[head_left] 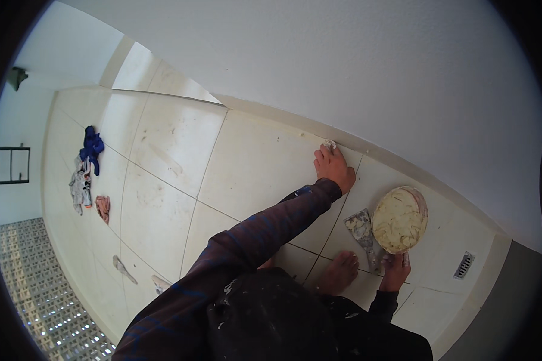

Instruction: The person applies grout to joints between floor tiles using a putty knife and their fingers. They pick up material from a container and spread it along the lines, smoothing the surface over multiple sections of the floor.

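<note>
My left hand [335,168] reaches out to the foot of the white wall, its fingers closed round a small whitish lump [329,144]. That lump is close to the skirting; its exact kind is too small to tell. Lower right, a round tub of cream-coloured paste [400,219] rests on the tiles. At its near edge my right hand [395,272] grips the tub, with pale smears on the fingertips. Just left of the tub lies a paste-covered scraper [361,230], its handle pointing toward my bare foot and right hand.
A pale skirting [337,133] runs along the wall. My bare foot [341,272] is near the scraper. A floor drain [464,265] lies at the right. Blue cloth [91,147], grey cloth [79,186] and pinkish cloth [102,208] lie at the far left, beyond a sandal [124,269].
</note>
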The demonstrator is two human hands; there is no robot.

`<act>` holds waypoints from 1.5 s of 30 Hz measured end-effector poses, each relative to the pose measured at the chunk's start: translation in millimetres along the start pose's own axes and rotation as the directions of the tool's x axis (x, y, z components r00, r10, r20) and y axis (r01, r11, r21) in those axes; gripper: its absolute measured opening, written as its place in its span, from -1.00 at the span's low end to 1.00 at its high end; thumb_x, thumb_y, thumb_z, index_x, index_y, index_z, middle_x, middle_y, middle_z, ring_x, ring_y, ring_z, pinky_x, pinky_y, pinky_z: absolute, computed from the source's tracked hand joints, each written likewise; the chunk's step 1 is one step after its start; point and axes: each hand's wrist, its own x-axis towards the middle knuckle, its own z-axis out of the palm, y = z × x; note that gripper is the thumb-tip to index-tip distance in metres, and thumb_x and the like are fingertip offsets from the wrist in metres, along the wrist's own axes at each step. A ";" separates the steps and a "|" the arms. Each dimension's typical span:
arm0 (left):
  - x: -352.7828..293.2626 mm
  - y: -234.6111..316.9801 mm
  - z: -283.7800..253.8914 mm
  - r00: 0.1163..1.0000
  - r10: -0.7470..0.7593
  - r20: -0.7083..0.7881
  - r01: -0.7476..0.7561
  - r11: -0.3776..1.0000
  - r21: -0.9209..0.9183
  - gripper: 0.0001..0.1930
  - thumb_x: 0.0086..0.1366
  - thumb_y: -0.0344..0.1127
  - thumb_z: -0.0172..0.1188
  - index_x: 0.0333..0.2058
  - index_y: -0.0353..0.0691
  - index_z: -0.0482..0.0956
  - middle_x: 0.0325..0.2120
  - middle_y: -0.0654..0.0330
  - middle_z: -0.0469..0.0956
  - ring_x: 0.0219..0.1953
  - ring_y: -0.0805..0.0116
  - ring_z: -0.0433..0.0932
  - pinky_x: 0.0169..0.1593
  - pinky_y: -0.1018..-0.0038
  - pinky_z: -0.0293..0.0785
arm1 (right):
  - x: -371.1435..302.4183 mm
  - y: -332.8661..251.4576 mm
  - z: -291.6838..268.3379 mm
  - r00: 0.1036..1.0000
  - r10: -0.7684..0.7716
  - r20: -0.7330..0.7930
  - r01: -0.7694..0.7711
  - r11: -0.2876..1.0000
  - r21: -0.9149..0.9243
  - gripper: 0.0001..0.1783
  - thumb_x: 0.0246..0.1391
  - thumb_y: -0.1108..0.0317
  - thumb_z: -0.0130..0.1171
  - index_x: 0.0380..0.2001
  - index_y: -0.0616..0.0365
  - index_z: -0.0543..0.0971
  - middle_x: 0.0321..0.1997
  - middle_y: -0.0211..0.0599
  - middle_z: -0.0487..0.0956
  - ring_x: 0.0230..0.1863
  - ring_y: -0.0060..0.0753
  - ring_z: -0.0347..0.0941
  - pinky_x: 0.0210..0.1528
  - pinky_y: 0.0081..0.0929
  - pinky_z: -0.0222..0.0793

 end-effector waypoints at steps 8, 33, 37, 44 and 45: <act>2.0 -17.7 -26.9 0.989 -0.127 0.082 0.146 0.672 -0.726 -0.48 0.16 -0.40 0.12 0.10 -0.46 0.32 -0.31 0.04 0.38 -0.22 0.21 0.44 -0.17 0.30 0.42 | 1.3 -1.5 -4.0 1.000 0.004 -0.016 -0.004 1.000 -0.011 -0.72 0.29 0.23 0.08 -0.06 0.17 0.53 -0.32 -0.47 0.56 -0.40 -0.62 0.47 -0.37 -0.63 0.40; 2.8 -5.4 -20.5 0.914 -0.245 0.324 0.329 -0.022 -0.944 -0.21 0.29 -0.46 -0.01 0.41 -0.17 -0.22 -0.42 0.36 0.31 -0.42 0.55 0.31 -0.36 0.52 0.29 | 5.8 6.3 -8.7 1.000 0.002 0.004 -0.002 0.999 0.042 -0.71 0.32 0.21 0.10 -0.07 0.19 0.52 -0.35 -0.43 0.56 -0.42 -0.60 0.49 -0.41 -0.62 0.43; 10.2 4.3 -7.0 0.914 -0.221 0.340 0.343 -0.026 -0.939 -0.09 0.28 -0.46 -0.02 0.44 -0.04 -0.43 -0.43 0.36 0.30 -0.45 0.54 0.30 -0.40 0.50 0.29 | 5.6 6.5 -8.3 1.000 0.003 0.016 -0.004 0.999 0.038 -0.72 0.32 0.22 0.09 -0.07 0.19 0.51 -0.35 -0.43 0.56 -0.41 -0.60 0.49 -0.41 -0.62 0.43; -6.5 48.9 22.5 0.901 -0.218 0.375 0.396 0.066 -0.916 -0.05 0.31 -0.39 0.03 0.44 -0.05 -0.50 -0.40 0.31 0.36 -0.50 0.51 0.30 -0.41 0.48 0.33 | 5.0 7.7 -7.8 1.000 0.005 0.012 -0.005 1.000 0.021 -0.72 0.32 0.21 0.09 -0.08 0.19 0.52 -0.34 -0.44 0.56 -0.42 -0.61 0.49 -0.41 -0.61 0.43; -12.3 54.4 28.7 0.899 -0.137 0.417 0.432 0.118 -0.894 -0.05 0.31 -0.39 0.03 0.43 -0.10 -0.50 -0.39 0.28 0.38 -0.48 0.50 0.33 -0.41 0.48 0.34 | 5.0 8.8 -7.5 1.000 0.002 0.016 -0.003 1.000 0.020 -0.72 0.32 0.20 0.09 -0.08 0.19 0.53 -0.34 -0.44 0.56 -0.41 -0.61 0.49 -0.41 -0.61 0.43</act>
